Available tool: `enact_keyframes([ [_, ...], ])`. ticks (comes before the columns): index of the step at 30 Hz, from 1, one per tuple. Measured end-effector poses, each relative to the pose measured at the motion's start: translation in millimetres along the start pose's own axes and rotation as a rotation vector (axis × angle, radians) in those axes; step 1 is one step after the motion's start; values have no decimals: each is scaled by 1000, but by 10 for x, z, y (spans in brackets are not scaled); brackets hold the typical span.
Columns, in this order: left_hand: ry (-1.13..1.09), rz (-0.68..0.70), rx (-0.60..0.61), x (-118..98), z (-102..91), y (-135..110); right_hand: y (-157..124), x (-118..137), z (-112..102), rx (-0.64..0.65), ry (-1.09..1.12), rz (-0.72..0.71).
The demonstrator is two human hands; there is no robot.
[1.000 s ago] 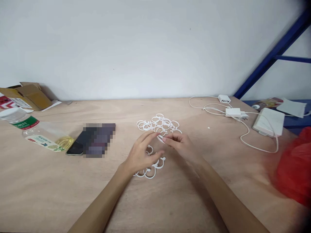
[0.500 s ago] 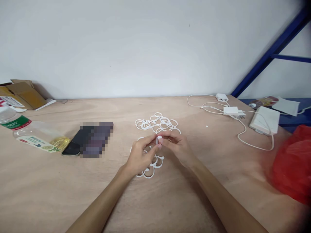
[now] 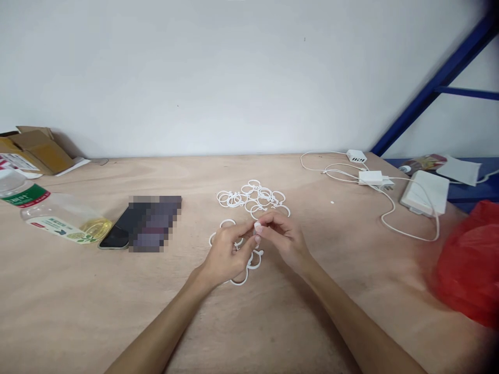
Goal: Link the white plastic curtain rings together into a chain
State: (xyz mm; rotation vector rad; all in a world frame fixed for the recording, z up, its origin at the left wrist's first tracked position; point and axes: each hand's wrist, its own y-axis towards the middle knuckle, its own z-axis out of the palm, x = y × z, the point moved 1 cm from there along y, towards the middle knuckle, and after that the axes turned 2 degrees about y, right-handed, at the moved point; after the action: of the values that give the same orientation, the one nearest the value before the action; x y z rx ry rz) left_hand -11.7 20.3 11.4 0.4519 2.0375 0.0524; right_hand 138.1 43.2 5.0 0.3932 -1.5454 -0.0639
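Both my hands are together over the middle of the plywood table [image 3: 89, 296]. My left hand [image 3: 228, 253] and my right hand [image 3: 284, 240] pinch a small white plastic ring [image 3: 257, 227] between their fingertips, and most of it is hidden by my fingers. Just beyond them lies a tangled heap of white plastic split rings [image 3: 249, 197]. More of these rings [image 3: 254, 261] lie loose beneath my hands, partly covered by my left palm.
To the left lie a phone [image 3: 117, 238] with a pixelated area and a plastic bottle [image 3: 54, 215] holding yellow liquid. A cardboard box [image 3: 37, 153] stands far left. Right are white chargers [image 3: 370, 177], cables, a white power bank [image 3: 424, 192], and a red plastic bag [image 3: 470, 265].
My hands have come closer together, and both now pinch the small ring. The view has shifted slightly, and the table items appear a little further left.
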Motion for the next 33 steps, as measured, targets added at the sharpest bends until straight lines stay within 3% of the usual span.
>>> enact_keyframes([
  [5,-25,-1,32,-5,-6,-3,19,29,-25,25,-48,-23],
  [12,-73,-36,26,20,18,-12,26,-2,-23,-6,94,52],
  [17,-72,-127,-86,59,-5,21,71,-46,-42,33,88,82],
  [20,84,-155,-260,133,-111,66,125,-136,-136,-106,-70,75],
  [22,252,-166,-310,210,-188,95,147,-217,-215,-185,-282,46],
  [27,532,-251,-140,360,-237,113,118,-374,-250,-50,-814,-75],
  [30,700,-261,-108,348,-210,102,86,-392,-187,21,-928,-112],
  [33,717,-267,-132,334,-209,103,82,-368,-159,1,-909,-142],
])
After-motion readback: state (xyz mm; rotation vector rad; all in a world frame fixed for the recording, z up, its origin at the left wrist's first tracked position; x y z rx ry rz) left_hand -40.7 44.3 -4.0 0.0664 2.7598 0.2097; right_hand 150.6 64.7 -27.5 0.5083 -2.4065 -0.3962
